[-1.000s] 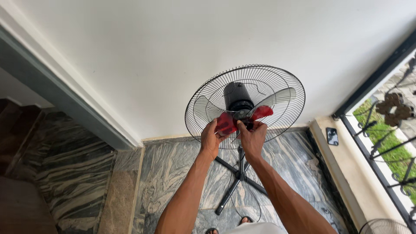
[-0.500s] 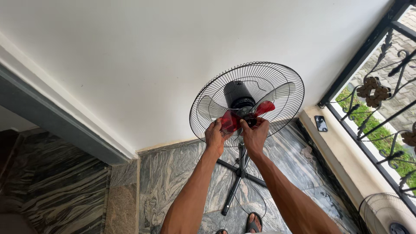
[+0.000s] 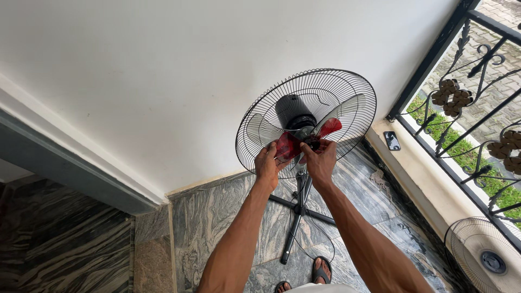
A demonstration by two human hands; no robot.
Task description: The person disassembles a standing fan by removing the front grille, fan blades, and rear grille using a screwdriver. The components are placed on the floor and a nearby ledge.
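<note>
- The pedestal fan (image 3: 306, 116) stands right of centre in the frame: a round rear guard (image 3: 347, 89) of thin black wire ribs, a black drum-shaped motor housing (image 3: 290, 108) at its middle, and a slim dark pole (image 3: 300, 203) running down to a crossed black base (image 3: 296, 217).
- The red blade piece (image 3: 287, 145) is glossy, translucent plastic with curved lobes; one lobe (image 3: 331, 126) sticks up and to the right, just past your fingers.
- Behind it sit pale, smoke-coloured blades (image 3: 353, 108) inside the guard.
- Your left hand (image 3: 266, 165) is closed on the lower left lobe of the red blade piece, thumb over its front face.
- Your right hand (image 3: 320, 160) is pinched at the hub, just right of the left hand, fingers curled in against the dark centre; whether they actually grip the hub, you cannot tell.
- Both hands meet at the lower middle of the guard, nearly touching each other.
- The floor (image 3: 217, 217) below is polished stone with grey and white swirls; a plain white wall (image 3: 163, 81) fills the upper left.
- A second pale wire guard (image 3: 480, 255) lies at the lower right, under a black wrought-iron grille (image 3: 467, 103).
</note>
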